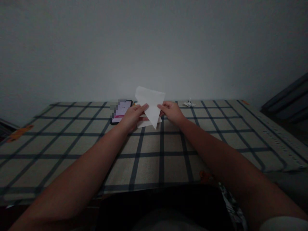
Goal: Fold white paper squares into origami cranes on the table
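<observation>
A white sheet of paper (151,104), folded into a triangle with its tip pointing down, is held just above a checked cloth (149,157). My left hand (132,117) pinches its left edge. My right hand (171,111) pinches its right edge. Under the triangle lies more white paper (144,124), flat on the cloth.
A phone (121,111) with a lit screen lies just left of my left hand. A small white folded paper figure (189,103) stands at the back right near the wall. An orange strip (19,132) lies at the cloth's left edge. A dark object (286,99) is at far right.
</observation>
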The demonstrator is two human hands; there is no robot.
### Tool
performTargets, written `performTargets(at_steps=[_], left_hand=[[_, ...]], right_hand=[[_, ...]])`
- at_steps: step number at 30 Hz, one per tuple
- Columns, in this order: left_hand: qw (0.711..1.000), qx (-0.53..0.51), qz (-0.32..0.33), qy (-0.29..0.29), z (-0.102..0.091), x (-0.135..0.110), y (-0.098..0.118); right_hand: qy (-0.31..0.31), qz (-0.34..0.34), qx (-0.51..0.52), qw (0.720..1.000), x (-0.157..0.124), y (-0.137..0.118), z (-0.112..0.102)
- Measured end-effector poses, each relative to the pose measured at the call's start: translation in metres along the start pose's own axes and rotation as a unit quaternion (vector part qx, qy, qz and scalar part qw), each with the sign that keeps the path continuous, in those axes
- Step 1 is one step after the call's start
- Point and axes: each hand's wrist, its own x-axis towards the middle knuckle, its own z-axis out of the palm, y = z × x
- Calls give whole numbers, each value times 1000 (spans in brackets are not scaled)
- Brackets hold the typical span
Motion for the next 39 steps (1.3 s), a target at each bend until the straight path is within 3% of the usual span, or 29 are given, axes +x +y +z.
performTargets(at_steps=[3,7,11,15,19,24,32,35,39], left_hand=[[998,53,-10,-18,3,-2,-4],[994,103,39,25,-2,0,-7],[979,184,78,24,-6,1,-6],[989,134,59,5,0,-3,-3],[989,123,-20,-75,6,-8,-2],[977,200,6,-76,3,-9,-2],[980,146,-25,-134,3,-8,-3],[987,127,-9,-100,3,-7,-3],[998,55,30,10,2,-3,-1]], right_hand=[[-3,7,33,999,-1,-2,1],[-59,44,93,993,-4,-4,2],[-90,73,69,991,-5,-2,4],[-60,62,43,995,-3,0,5],[-15,35,21,999,-2,-1,5],[7,15,1,1000,-4,-5,6],[45,10,28,999,-2,-5,6],[55,17,71,996,-1,-4,4],[31,46,151,987,-1,-5,3]])
